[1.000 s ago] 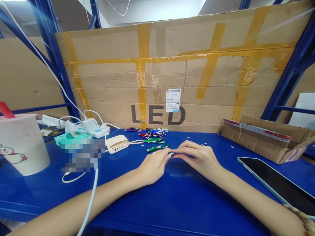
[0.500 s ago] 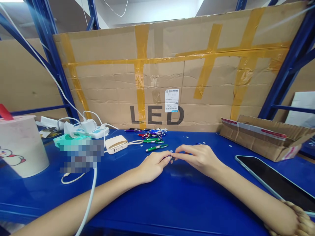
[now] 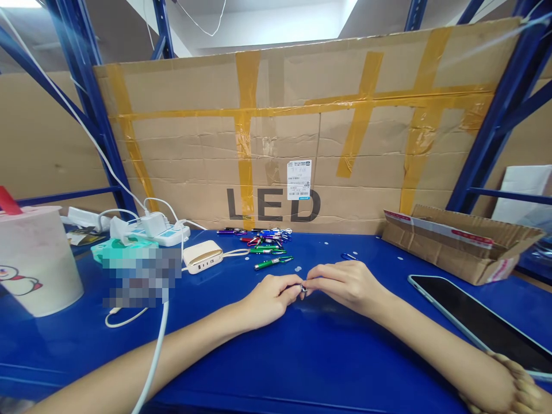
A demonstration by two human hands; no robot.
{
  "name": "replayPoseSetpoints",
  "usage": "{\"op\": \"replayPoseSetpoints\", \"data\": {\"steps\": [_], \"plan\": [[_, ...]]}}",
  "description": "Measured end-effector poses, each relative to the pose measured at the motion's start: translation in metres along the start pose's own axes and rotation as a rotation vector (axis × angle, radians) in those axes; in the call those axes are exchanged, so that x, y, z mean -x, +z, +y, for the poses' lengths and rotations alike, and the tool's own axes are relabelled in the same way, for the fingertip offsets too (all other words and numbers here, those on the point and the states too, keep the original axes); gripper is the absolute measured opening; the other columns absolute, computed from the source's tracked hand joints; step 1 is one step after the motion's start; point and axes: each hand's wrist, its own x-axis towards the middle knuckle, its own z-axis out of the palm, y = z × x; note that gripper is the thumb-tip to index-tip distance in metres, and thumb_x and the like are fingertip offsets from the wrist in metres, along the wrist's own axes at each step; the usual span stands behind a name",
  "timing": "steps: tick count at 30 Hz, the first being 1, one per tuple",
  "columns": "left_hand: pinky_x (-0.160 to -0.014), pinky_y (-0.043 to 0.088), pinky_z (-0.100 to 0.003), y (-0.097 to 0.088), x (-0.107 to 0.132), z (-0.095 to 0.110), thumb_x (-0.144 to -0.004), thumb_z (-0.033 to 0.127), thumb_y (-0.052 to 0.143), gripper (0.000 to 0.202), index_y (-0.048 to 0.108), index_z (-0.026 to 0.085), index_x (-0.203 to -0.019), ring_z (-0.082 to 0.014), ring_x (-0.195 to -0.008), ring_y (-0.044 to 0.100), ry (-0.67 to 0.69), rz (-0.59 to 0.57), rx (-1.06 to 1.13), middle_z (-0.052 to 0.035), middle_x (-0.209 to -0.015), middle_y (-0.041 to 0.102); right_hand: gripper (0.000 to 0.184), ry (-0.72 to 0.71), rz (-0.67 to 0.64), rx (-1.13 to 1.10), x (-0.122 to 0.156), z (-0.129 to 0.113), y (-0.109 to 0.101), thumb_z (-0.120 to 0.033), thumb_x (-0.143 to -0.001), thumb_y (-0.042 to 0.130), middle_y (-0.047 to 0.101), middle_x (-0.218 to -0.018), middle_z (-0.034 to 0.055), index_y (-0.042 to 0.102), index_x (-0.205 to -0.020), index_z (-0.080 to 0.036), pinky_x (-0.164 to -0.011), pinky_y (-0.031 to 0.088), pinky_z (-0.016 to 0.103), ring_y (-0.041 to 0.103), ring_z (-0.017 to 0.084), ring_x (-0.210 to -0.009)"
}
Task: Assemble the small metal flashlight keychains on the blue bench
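Above the blue tabletop (image 3: 319,356), my left hand (image 3: 268,300) and my right hand (image 3: 351,286) meet at their fingertips. Between them is a small silvery metal piece (image 3: 304,289), mostly covered by fingers, so its exact kind does not show. My left thumb and index finger pinch it. The fingers of my right hand are pressed together on its other side. Behind my hands lies a green pen-shaped item (image 3: 273,263), with a heap of similar red, blue and purple ones (image 3: 269,236) farther back. A small blue item (image 3: 348,256) rests just beyond my right hand.
A phone (image 3: 470,316) and an open cardboard box (image 3: 435,244) are at the right. On the left stand a cup (image 3: 38,270), a cream power bank (image 3: 202,257) and a power strip (image 3: 172,234). A white cable (image 3: 157,351) crosses over my left forearm. Cardboard (image 3: 194,161) walls the back.
The view has shifted slightly. My right fingers have drawn closer together around the small metal piece, and the blue item behind that hand shows more fully.
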Motion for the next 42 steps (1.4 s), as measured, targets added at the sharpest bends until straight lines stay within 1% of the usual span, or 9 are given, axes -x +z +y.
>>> {"op": "replayPoseSetpoints", "data": {"steps": [8,11,14,19,24,31,37,40,42], "plan": [[-0.063,0.035,-0.019,0.000,-0.001,0.000,-0.088,0.021,0.037,0.024,0.054,0.015,-0.073,-0.0094,-0.062,0.048,0.081,0.019,-0.097,0.0027,-0.065,0.053,0.018,0.165,-0.056,-0.184,0.004,0.000,0.005,-0.020,-0.088,0.048,0.067,-0.074,-0.0009,0.065,-0.080,-0.018,-0.048,0.036,0.017,0.060,0.006,-0.058],[-0.063,0.037,-0.020,0.000,-0.001,-0.001,-0.087,0.023,0.040,0.015,0.053,0.016,-0.088,-0.0104,-0.063,0.050,0.070,0.044,-0.085,0.0026,-0.068,0.058,0.017,0.359,-0.099,-0.324,0.003,-0.002,0.007,-0.025,-0.084,0.054,0.067,-0.075,-0.0011,0.066,-0.074,-0.020,-0.051,0.037,0.016,0.061,0.007,-0.061],[-0.063,0.039,-0.021,0.002,0.000,-0.002,-0.088,0.025,0.040,0.019,0.045,0.018,-0.105,-0.0117,-0.064,0.054,0.056,0.058,-0.072,0.0025,-0.069,0.062,0.013,0.604,-0.168,-0.421,0.000,-0.005,0.010,-0.028,-0.078,0.061,0.067,-0.072,-0.0020,0.068,-0.069,-0.022,-0.051,0.037,0.017,0.059,0.008,-0.060],[-0.067,0.043,-0.026,0.005,0.005,-0.001,-0.087,0.023,0.040,0.023,0.041,0.024,-0.110,-0.0159,-0.073,0.061,0.013,0.116,-0.263,0.0013,-0.082,0.065,0.011,0.870,-0.252,-0.599,-0.003,-0.010,0.012,-0.030,-0.072,0.065,0.066,-0.065,-0.0022,0.070,-0.066,-0.022,-0.045,0.037,0.019,0.055,0.009,-0.047],[-0.080,0.046,-0.030,0.006,0.009,0.002,-0.087,0.021,0.041,0.021,0.042,0.027,-0.107,-0.0181,-0.099,0.060,0.055,0.173,-0.301,-0.0012,-0.103,0.063,0.019,1.052,-0.278,-0.760,-0.002,-0.012,0.013,-0.035,-0.073,0.061,0.061,-0.052,-0.0012,0.068,-0.068,-0.018,-0.043,0.038,0.021,0.052,0.009,-0.040],[-0.084,0.046,-0.028,0.004,0.005,-0.001,-0.086,0.020,0.044,0.015,0.046,0.024,-0.100,-0.0166,-0.101,0.059,0.088,0.216,-0.265,-0.0019,-0.105,0.063,0.026,1.167,-0.273,-0.873,-0.009,-0.013,0.012,-0.040,-0.070,0.061,0.055,-0.046,-0.0013,0.065,-0.066,-0.015,-0.040,0.034,0.021,0.047,0.009,-0.036],[-0.086,0.044,-0.029,0.002,0.001,-0.002,-0.087,0.020,0.042,0.014,0.049,0.023,-0.099,-0.0169,-0.099,0.058,0.098,0.253,-0.270,-0.0019,-0.105,0.062,0.028,1.177,-0.202,-0.948,-0.011,-0.013,0.014,-0.042,-0.067,0.063,0.056,-0.049,-0.0014,0.064,-0.064,-0.014,-0.037,0.033,0.020,0.044,0.007,-0.034],[-0.083,0.045,-0.029,0.000,0.001,0.000,-0.087,0.021,0.041,0.015,0.050,0.023,-0.099,-0.0177,-0.095,0.059,0.082,0.266,-0.285,-0.0022,-0.102,0.063,0.031,1.153,-0.174,-0.958,-0.011,-0.013,0.017,-0.044,-0.070,0.061,0.061,-0.058,0.0006,0.064,-0.066,-0.014,-0.037,0.034,0.019,0.045,0.006,-0.034],[-0.080,0.045,-0.029,0.000,0.000,0.000,-0.087,0.021,0.040,0.016,0.050,0.023,-0.099,-0.0179,-0.091,0.059,0.064,0.269,-0.297,-0.0022,-0.100,0.063,0.032,1.122,-0.179,-0.908,-0.010,-0.012,0.019,-0.045,-0.073,0.059,0.060,-0.053,-0.0003,0.065,-0.067,-0.014,-0.037,0.034,0.019,0.046,0.007,-0.034]]}}
